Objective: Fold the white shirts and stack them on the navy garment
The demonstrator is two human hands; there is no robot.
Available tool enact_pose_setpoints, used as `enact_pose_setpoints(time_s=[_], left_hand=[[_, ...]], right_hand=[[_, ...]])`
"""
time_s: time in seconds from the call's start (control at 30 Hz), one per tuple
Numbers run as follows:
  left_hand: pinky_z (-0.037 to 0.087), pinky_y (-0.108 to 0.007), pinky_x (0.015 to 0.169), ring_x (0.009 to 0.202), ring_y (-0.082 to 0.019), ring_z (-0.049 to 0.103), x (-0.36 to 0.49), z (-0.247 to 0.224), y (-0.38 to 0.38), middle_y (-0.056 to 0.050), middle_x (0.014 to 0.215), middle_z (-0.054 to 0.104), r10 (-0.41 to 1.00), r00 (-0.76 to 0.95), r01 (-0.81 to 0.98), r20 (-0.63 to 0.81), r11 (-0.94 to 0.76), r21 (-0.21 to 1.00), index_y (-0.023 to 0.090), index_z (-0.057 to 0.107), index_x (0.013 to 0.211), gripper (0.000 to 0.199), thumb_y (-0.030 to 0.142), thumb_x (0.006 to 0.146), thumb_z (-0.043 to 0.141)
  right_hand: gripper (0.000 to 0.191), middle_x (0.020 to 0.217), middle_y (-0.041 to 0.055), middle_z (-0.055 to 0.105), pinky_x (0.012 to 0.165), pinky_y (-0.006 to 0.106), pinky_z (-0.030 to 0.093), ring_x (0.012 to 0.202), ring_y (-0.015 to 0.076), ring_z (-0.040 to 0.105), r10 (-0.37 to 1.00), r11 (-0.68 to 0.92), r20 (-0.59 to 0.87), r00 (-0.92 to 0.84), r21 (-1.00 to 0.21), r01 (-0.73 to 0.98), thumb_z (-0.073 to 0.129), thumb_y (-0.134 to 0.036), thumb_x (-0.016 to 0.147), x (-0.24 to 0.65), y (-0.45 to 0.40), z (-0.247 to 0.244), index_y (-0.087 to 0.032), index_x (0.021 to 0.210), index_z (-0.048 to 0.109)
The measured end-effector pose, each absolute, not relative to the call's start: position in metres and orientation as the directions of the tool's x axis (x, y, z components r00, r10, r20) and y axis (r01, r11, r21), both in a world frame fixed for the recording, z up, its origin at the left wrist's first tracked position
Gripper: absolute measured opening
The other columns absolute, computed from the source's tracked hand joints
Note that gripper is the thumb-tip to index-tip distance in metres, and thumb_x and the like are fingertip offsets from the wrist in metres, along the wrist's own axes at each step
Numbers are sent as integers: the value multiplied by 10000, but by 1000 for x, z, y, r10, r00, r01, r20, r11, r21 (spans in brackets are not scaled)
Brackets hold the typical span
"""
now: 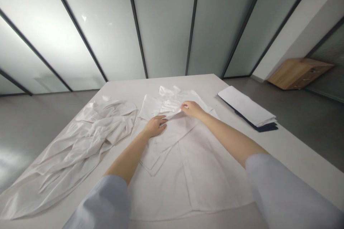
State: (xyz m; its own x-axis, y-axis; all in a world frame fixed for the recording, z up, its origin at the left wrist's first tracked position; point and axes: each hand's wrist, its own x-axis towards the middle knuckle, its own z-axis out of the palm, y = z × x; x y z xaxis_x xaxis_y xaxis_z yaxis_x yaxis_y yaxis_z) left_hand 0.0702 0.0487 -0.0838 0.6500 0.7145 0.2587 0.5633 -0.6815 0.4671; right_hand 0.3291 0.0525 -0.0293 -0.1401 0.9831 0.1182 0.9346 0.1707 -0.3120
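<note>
A white garment [215, 171] lies spread on the table in front of me, its gathered, ruffled part at the far end. My left hand [156, 126] rests on the cloth left of the middle, fingers apart and pointing right. Further right and slightly farther away, my right hand [191, 109] pinches an edge of the garment between thumb and fingers, and the cloth is slightly raised there. Below my left hand, a folded flap of the same white cloth shows a pointed corner.
A crumpled white cloth [88, 139] covers the left side of the pale table [290, 153]. On the right lies a folded white stack [245, 105] over dark blue cloth [266, 127]. A wooden cabinet [298, 73] stands on the floor at the far right, and frosted panels line the back.
</note>
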Motion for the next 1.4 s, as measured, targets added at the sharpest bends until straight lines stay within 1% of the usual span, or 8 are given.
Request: enact_pose_setpoints(time_s=[0.23, 0.37, 0.53, 0.63, 0.93, 1.07, 1.27, 1.4], left_hand=[[481, -296, 697, 758, -196, 645, 56, -86, 64, -76, 774, 710, 928, 324, 343, 184, -296, 892, 159, 626, 690, 371, 486, 814, 505], [461, -292, 653, 672, -178, 607, 58, -90, 68, -35, 680, 650, 941, 210, 537, 266, -338, 773, 161, 648, 776, 258, 363, 813, 491], [487, -341, 848, 925, -217, 620, 63, -91, 66, -94, 980, 672, 882, 329, 667, 336, -469, 579, 163, 672, 929, 226, 257, 786, 523], [473, -363, 923, 1010, -230, 607, 64, -91, 66, -96, 1046, 668, 868, 377, 687, 323, -496, 530, 171, 667, 981, 251, 265, 811, 509], [427, -385, 1014, 1119, -245, 574, 65, -92, 65, -86, 1175, 650, 842, 449, 725, 300, -539, 429, 180, 651, 1095, 389, 207, 722, 543], [411, -403, 1027, 1161, -256, 553, 63, -90, 62, -95, 1200, 649, 871, 382, 772, 308, -484, 413, 177, 641, 1129, 374, 270, 785, 527], [351, -437, 1076, 1240, -280, 497, 55, -87, 63, -92, 1302, 597, 874, 401, 812, 272, -477, 335, 200, 631, 1188, 445, 376, 785, 562], [324, -441, 1098, 1290, -269, 459, 49, -88, 66, -92, 1379, 539, 861, 464, 804, 208, -508, 310, 198, 566, 1292, 525, 323, 783, 530]], right_hand=[[347, 1214, 195, 618, 897, 386, 437, 1128, 327, 547, 992, 129, 41, -123, -230, 965, 625, -318, 816, 252, 71, -49, -104, 1088, 646], [234, 1151, 164, 650, 886, 391, 448, 1088, 294, 577, 997, 40, 80, -20, -254, 967, 494, -199, 863, 255, 77, -51, -154, 1015, 667], [278, 990, 78, 692, 821, 350, 514, 963, 226, 629, 872, 37, 336, 354, -768, 639, 403, -176, 798, 309, 74, -47, -193, 954, 632], [264, 907, 19, 672, 688, 339, 566, 821, 196, 637, 805, 130, 291, 517, -937, 324, 457, -273, 755, 346, 37, -57, -208, 970, 595], [588, 1048, 48, 662, 655, 325, 581, 887, 221, 649, 757, 81, 204, 620, -972, 222, 592, -451, 760, 432, -76, -81, -256, 1305, 489], [711, 983, 66, 688, 562, 299, 536, 731, 200, 658, 792, -154, -32, 610, -977, 148, 554, -487, 787, 462, -64, -65, -265, 1433, 357], [273, 852, 43, 712, 734, 317, 502, 839, 235, 640, 932, -220, -20, 361, -824, 523, 698, -315, 606, 457, -49, -53, -203, 854, 722], [273, 711, 17, 676, 667, 312, 494, 727, 213, 630, 916, -201, -39, 400, -907, 370, 647, -351, 637, 445, -65, -49, -207, 859, 715]])
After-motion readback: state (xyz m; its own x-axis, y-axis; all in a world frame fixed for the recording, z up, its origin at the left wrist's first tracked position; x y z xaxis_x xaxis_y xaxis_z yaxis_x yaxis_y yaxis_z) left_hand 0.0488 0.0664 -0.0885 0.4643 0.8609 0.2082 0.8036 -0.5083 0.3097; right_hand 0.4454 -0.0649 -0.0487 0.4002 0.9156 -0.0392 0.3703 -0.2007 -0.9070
